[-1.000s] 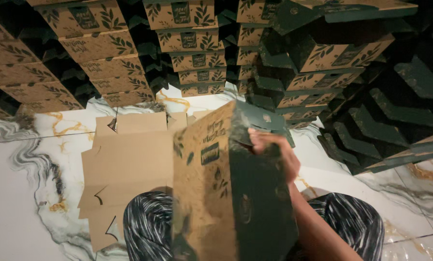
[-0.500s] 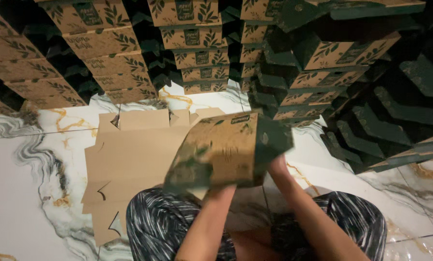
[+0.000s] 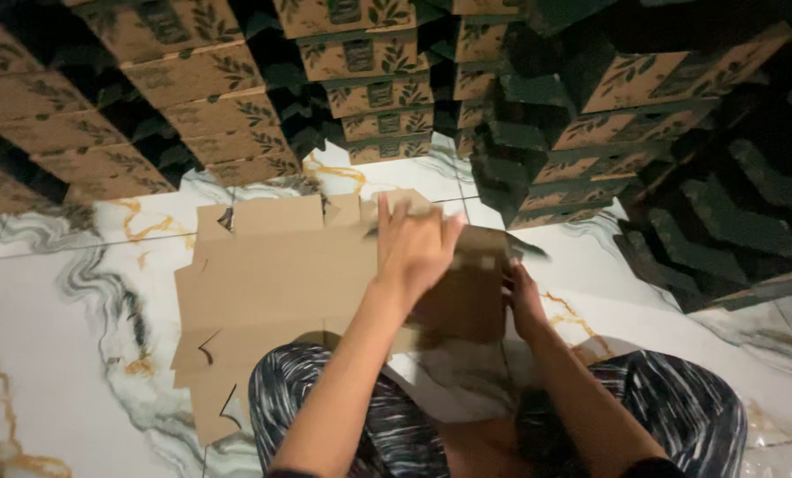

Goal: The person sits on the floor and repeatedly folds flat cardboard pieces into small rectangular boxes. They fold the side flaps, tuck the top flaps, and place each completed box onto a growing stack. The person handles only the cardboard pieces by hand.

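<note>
A brown cardboard box [image 3: 467, 305] with a green printed outside is low in front of me, its plain inside facing up. My left hand [image 3: 414, 243] lies on its upper left part with the fingers spread and blurred. At the box's right edge, my right hand [image 3: 524, 296] grips the side. Under and to the left of the box lies a flat, unfolded cardboard blank [image 3: 272, 283] on the marble floor.
Stacks of folded brown and green boxes [image 3: 361, 88] rise at the back and on the right [image 3: 644, 115]. White marble floor tiles [image 3: 51, 336] with grey and gold veins spread to the left. My knees in striped trousers [image 3: 396, 425] are at the bottom.
The box went from upright in my right hand to tilted, then down low and flat in front of me. My left hand came up and now rests on it.
</note>
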